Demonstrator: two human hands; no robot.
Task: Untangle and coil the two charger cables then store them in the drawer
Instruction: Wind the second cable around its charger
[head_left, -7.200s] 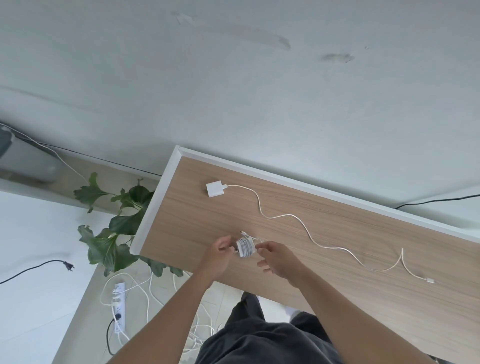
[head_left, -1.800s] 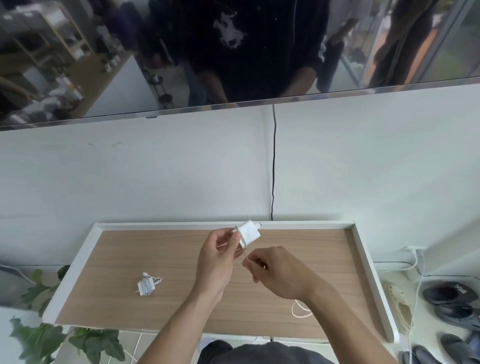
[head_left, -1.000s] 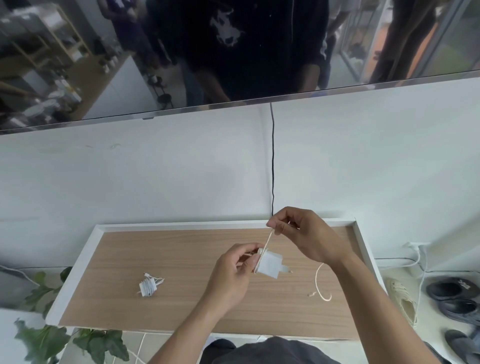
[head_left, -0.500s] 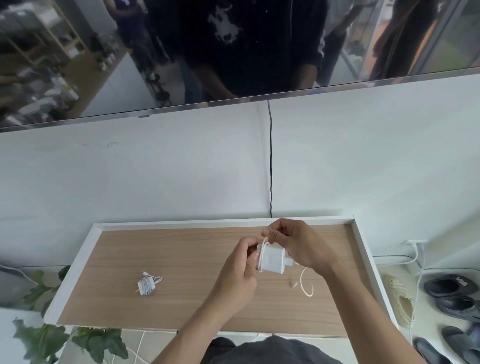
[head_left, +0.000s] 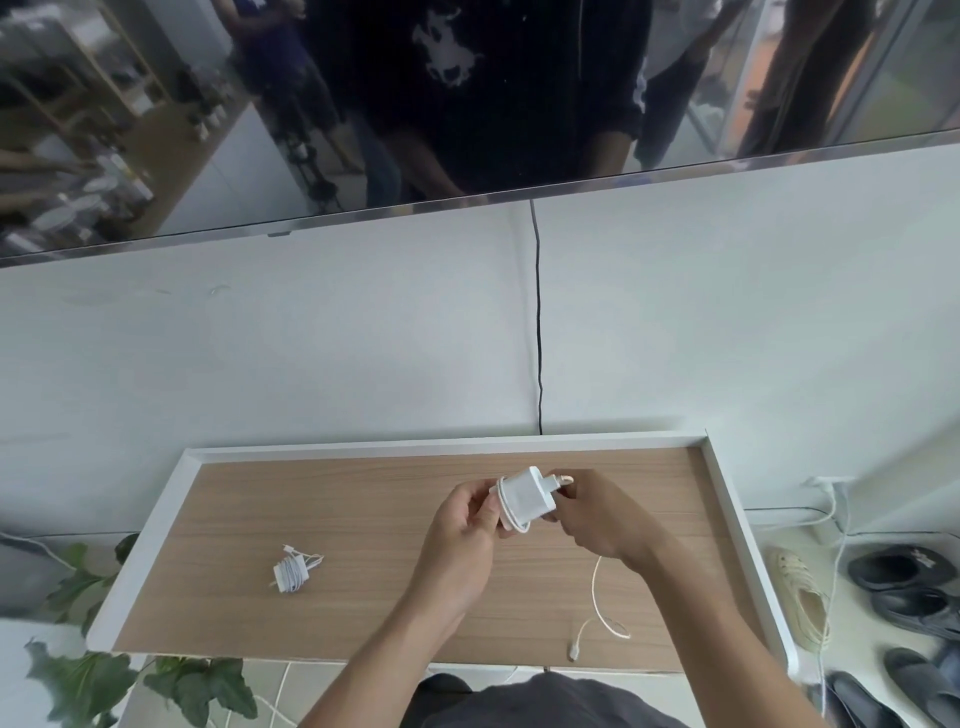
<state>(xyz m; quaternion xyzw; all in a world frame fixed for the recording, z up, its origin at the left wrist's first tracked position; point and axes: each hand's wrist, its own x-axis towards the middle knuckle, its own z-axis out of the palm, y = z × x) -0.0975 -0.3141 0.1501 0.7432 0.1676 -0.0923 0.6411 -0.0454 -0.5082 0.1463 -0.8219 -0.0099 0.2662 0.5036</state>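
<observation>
Nearest: loose cable tail (head_left: 602, 608) trails on the bench (head_left: 363, 519), plug end by the front edge — thin, limp, light, will spring unless pinched. Above it, left hand (head_left: 465, 535) closed on the white charger brick (head_left: 524, 500), a few turns wrapped on; right hand (head_left: 592, 514) pinching cable beside it. Brick is the rigid part — hold there. Coiled first cable (head_left: 292, 570) sits left, well apart. No drawer visible.

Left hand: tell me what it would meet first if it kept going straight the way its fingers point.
The left hand points up and right, and the white charger block is already at its fingertips. Just past the block is the right hand, holding its other side. Depth looks the same for both.
</observation>
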